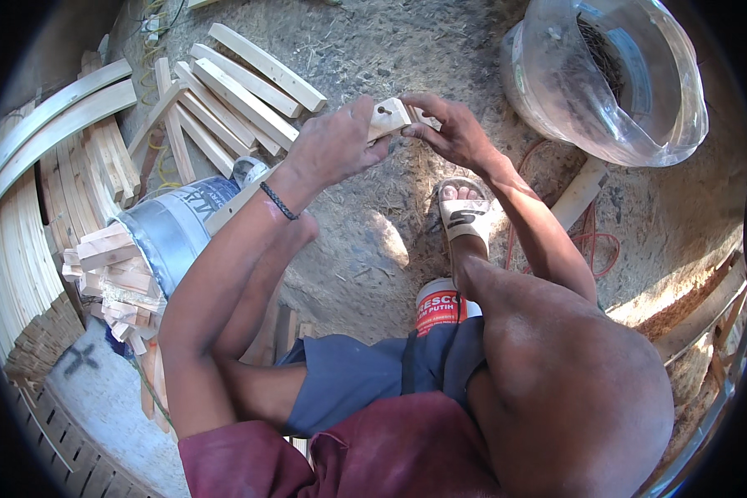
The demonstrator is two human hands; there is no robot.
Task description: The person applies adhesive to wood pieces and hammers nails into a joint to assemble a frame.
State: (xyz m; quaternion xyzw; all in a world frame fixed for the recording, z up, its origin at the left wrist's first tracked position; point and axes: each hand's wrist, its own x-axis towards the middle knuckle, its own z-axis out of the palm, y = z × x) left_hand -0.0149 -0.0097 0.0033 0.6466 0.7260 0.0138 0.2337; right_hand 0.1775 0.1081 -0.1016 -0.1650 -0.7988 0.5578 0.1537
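Observation:
My left hand [334, 139] is closed around a short pale wooden block [388, 121], held up in front of me above the floor. A dark spot like a drilled hole or a screw head shows near the block's end. My right hand [452, 133] is at that same end, its thumb and forefinger pinched around pale wood there. Whether that is the same block or a second small piece I cannot tell. The far side of the block is hidden by my left fingers.
Several loose wooden strips [245, 79] lie beyond my left hand. A blue container [177, 228] on its side spills wood offcuts [112, 249]; long stacked boards [25, 266] stand left. A clear plastic-wrapped bin [539, 91] stands far right. A red-and-white bucket [446, 305] sits below.

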